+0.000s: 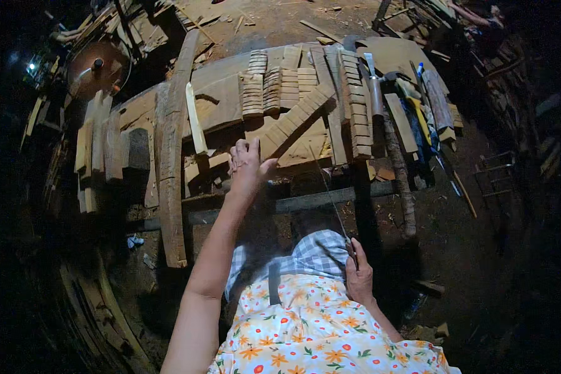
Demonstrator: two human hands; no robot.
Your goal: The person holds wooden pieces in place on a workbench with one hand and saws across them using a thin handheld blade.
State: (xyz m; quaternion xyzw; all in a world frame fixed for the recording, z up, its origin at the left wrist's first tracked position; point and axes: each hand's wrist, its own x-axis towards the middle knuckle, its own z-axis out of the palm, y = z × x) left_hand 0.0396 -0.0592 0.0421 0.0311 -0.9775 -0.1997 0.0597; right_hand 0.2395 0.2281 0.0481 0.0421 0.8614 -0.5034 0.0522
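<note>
My left hand (246, 163) is at the near end of a notched wooden strip (299, 118), its fingers on one side and the thumb on the other. This strip lies slantwise on the plank bench, with cuts across its top at even spacing. Low by my right thigh, my right hand (359, 277) is closed round the handle of a handsaw (331, 198). Its thin blade, seen almost edge-on, points up and forward toward the bench, a little right of the strip's near end. Behind the strip stand rows of small cut wooden blocks (252, 93).
Another notched strip (356, 103) lies to the right, beside a chisel (375, 87), a hammer (411, 93) and a yellow-handled tool (419, 118). A long beam (171, 156) crosses the bench at left, near a pale wood piece (195, 118). Planks (96, 146) stand far left.
</note>
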